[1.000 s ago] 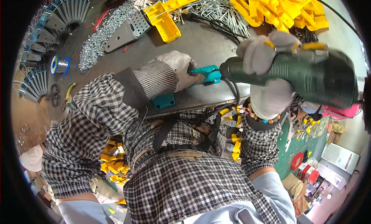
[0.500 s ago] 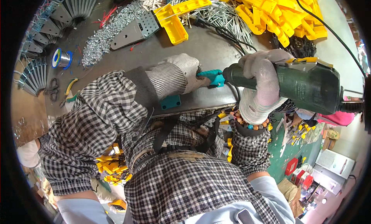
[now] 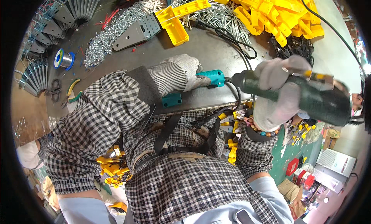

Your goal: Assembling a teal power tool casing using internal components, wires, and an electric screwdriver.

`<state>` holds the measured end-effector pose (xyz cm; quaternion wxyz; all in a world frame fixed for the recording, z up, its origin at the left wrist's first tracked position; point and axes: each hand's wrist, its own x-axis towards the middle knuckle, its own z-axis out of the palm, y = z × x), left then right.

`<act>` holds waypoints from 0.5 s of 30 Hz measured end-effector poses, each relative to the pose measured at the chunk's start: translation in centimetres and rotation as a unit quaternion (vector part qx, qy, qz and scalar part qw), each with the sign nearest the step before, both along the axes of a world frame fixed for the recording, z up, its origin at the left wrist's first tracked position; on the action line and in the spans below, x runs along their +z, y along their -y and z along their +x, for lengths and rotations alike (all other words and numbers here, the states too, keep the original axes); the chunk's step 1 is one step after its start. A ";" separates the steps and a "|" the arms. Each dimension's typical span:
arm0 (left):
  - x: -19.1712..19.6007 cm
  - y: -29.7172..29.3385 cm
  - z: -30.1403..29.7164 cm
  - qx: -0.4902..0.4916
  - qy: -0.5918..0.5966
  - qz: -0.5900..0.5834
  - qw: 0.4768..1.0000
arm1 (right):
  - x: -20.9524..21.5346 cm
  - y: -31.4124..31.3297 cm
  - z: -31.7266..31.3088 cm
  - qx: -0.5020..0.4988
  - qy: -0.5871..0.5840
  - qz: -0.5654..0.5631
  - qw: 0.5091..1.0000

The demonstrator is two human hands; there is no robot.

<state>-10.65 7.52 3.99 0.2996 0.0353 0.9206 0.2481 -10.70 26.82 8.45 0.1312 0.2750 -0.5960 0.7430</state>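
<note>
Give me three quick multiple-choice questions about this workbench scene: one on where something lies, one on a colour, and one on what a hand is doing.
1. Where does the heap of yellow plastic parts lie?
A. far side of the metal table, toward the right
B. under the left hand
C. on the floor

2. What colour is the small piece that the gloved left hand holds on the table?
A. red
B. teal
C. white

3. What is the right hand doing?
A. resting flat and empty
B. holding scissors
C. gripping a dark green power tool

Answers:
1 A, the heap fills the upper right of the tabletop.
2 B, a teal piece shows at the glove's fingertips.
3 C, the gloved fingers wrap the tool's body, its tip toward the teal piece.
</note>
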 end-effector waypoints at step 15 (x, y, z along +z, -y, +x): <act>0.3 0.0 0.9 -0.025 -0.042 0.019 0.999 | 1.3 1.3 -2.3 0.150 0.131 -0.183 0.963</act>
